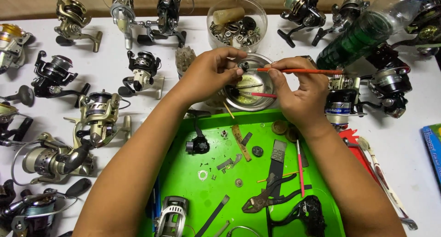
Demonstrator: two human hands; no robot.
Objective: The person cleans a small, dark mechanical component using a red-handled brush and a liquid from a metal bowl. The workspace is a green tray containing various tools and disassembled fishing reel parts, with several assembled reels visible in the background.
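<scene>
White counter [138, 67] surface carries a green tray [183, 177] at the near centre, with fishing reels ranged around it on the left, far and right sides.

Nearest on the tray lie a pair of dark pliers [264, 198], a black reel handle assembly [308, 211] and a silver reel frame [171, 214]. Slightly farther, small screws, washers and flat metal strips are scattered across the tray, together with a black reel body [197, 142] and a red-handled brush [299, 161].

Just beyond the far edge of the tray stands a round metal bowl [268, 101] containing yellowish liquid and another red-handled tool. Both hands are raised over this bowl. The left hand [206, 74] has its grip closed to a pinch: thumb and fingertips hold a small dark round part [244, 65]. The right hand [301, 92] has its grip closed around a thin orange-handled brush [298, 71], held nearly level, with the brush tip touching the small part.

Farther back, a clear round container [236, 23] holds loose metal parts. On the far right lies a clear plastic bottle [363, 34] of green liquid, tilted. A gold-coloured spinning reel [98, 115] sits left of the tray.
</scene>
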